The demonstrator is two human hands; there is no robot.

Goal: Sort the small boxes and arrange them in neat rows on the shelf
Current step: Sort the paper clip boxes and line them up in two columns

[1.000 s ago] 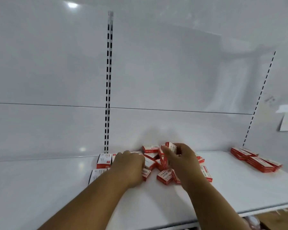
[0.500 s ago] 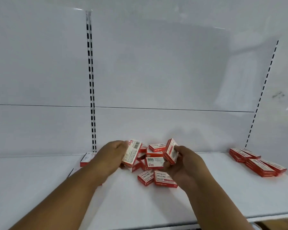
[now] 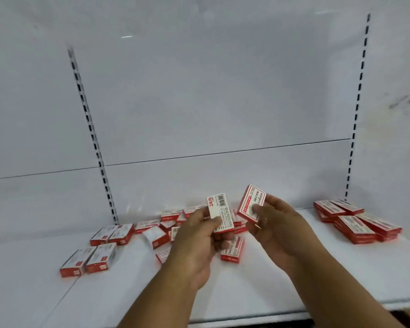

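Note:
My left hand (image 3: 194, 242) holds a small red-and-white box (image 3: 219, 213) upright, its barcode side facing me. My right hand (image 3: 279, 228) grips a second small box (image 3: 251, 203), tilted, printed face toward me. Both boxes are raised above the white shelf (image 3: 258, 292). Behind and below my hands lies a loose pile of the same boxes (image 3: 168, 227), partly hidden by my hands. One more box (image 3: 232, 250) lies flat between my wrists.
Two pairs of boxes lie side by side at the left, one pair (image 3: 88, 259) near the front and one (image 3: 113, 234) further back. A stacked group of boxes (image 3: 357, 223) sits at the right. Slotted uprights (image 3: 92, 136) run up the white back panel.
Both hands lifted a box each out of the pile and drew them up and toward me. The camera view shifted, so the pile now sits further left.

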